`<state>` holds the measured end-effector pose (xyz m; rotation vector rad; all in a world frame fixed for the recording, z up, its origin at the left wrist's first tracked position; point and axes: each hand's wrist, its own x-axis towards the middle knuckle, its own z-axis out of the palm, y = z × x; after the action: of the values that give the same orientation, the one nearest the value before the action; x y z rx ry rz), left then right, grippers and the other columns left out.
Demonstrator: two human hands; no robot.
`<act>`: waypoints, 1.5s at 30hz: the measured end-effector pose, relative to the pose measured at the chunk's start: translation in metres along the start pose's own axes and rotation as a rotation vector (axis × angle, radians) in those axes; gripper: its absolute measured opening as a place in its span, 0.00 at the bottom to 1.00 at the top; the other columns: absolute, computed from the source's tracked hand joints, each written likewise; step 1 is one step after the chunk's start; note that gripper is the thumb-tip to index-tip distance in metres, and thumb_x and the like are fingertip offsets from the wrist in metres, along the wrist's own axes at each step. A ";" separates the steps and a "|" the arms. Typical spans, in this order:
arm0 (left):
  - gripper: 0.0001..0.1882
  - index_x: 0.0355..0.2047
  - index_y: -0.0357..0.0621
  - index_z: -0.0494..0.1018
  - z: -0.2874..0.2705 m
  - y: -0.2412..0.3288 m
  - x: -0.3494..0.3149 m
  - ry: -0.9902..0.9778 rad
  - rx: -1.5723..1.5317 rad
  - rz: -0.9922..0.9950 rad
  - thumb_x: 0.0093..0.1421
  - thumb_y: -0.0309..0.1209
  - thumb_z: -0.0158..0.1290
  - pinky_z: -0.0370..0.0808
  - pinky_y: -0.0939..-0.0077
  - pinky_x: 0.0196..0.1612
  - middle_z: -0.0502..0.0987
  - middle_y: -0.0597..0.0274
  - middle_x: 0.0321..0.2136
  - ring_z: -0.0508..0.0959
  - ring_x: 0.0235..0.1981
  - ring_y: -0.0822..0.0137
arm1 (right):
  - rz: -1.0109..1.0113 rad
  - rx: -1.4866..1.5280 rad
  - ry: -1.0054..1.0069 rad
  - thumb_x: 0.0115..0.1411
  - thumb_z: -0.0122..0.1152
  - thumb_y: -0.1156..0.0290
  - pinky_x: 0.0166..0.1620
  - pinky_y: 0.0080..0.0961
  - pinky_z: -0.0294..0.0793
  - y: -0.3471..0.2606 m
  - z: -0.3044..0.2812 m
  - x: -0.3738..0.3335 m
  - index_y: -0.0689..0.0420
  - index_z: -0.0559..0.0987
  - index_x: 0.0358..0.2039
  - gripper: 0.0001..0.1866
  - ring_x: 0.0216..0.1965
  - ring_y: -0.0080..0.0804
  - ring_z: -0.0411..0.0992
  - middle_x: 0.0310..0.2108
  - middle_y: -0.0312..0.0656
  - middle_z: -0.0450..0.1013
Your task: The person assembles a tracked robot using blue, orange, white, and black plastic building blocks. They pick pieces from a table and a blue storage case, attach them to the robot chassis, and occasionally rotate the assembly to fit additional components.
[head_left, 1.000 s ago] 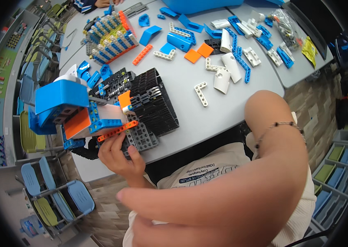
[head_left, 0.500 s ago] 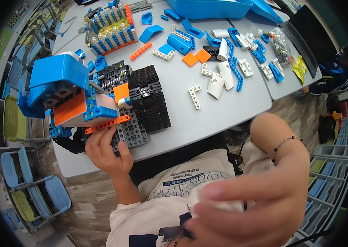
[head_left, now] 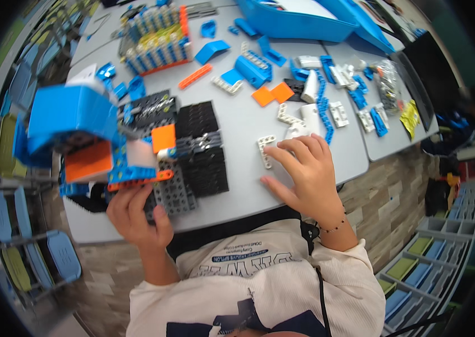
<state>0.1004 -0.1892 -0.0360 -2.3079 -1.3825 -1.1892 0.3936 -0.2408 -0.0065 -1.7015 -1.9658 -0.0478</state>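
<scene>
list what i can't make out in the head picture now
In the head view:
White panel: partly hidden by the right hand.
White L-shaped beam: contact unclear, fingertip overlaps it.
Left hand: covers whatever its fingers touch beneath the orange beam.
Clear bag: contents small, blurred.
Blue bin: cut by upper edge.

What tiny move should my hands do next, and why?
I'd probably pinch the small white L-shaped piece with the right hand. That hand is open, with its index finger right by the piece, while the left hand is at the orange beam on the blue model.
</scene>
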 end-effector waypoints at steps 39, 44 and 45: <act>0.15 0.37 0.44 0.75 -0.012 0.024 0.021 0.171 -0.224 -0.112 0.49 0.37 0.57 0.60 0.63 0.48 0.77 0.66 0.32 0.74 0.36 0.63 | -0.480 1.026 -0.331 0.50 0.65 0.85 0.41 0.21 0.75 -0.047 0.012 0.145 0.63 0.78 0.36 0.12 0.37 0.24 0.75 0.36 0.39 0.78; 0.15 0.33 0.43 0.74 -0.009 0.041 0.037 0.223 -0.153 -0.093 0.48 0.37 0.63 0.61 0.65 0.44 0.78 0.65 0.29 0.75 0.30 0.64 | -0.388 1.223 -0.613 0.50 0.66 0.85 0.50 0.24 0.73 -0.043 0.022 0.161 0.62 0.77 0.37 0.13 0.43 0.25 0.74 0.38 0.39 0.75; 0.15 0.33 0.43 0.74 -0.009 0.043 0.038 0.214 -0.123 -0.111 0.48 0.37 0.63 0.61 0.65 0.43 0.78 0.65 0.29 0.75 0.29 0.64 | -0.380 1.216 -0.620 0.50 0.66 0.85 0.50 0.24 0.73 -0.043 0.023 0.163 0.62 0.77 0.37 0.13 0.43 0.25 0.74 0.38 0.39 0.75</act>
<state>0.1395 -0.1929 0.0071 -2.1279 -1.4099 -1.5446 0.3355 -0.0930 0.0544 -0.5385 -1.9460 1.3661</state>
